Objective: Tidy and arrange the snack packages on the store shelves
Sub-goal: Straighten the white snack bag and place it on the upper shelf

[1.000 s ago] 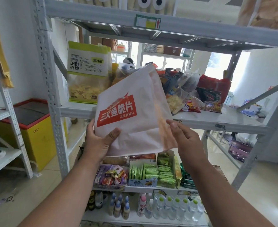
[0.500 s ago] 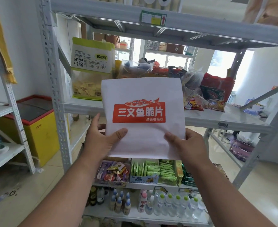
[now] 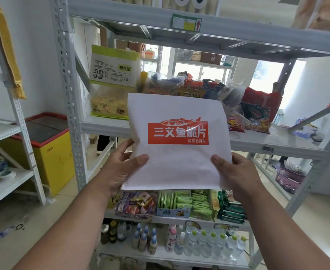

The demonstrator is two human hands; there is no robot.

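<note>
Head view: the flat white paper snack bag with an orange label, tilted a second ago, now faces squarely forward at frame centre, before the grey metal shelf. Left hand and right hand pinch its lower corners, likely ready for shelving.

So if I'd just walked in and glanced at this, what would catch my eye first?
Most likely the white snack bag with its red label, held upright in mid-frame by the left hand and the right hand, one at each lower corner. Behind it, on the middle shelf, a tall green-and-white chip bag stands at the left, with a jumbled pile of snack packets to the right.
</note>
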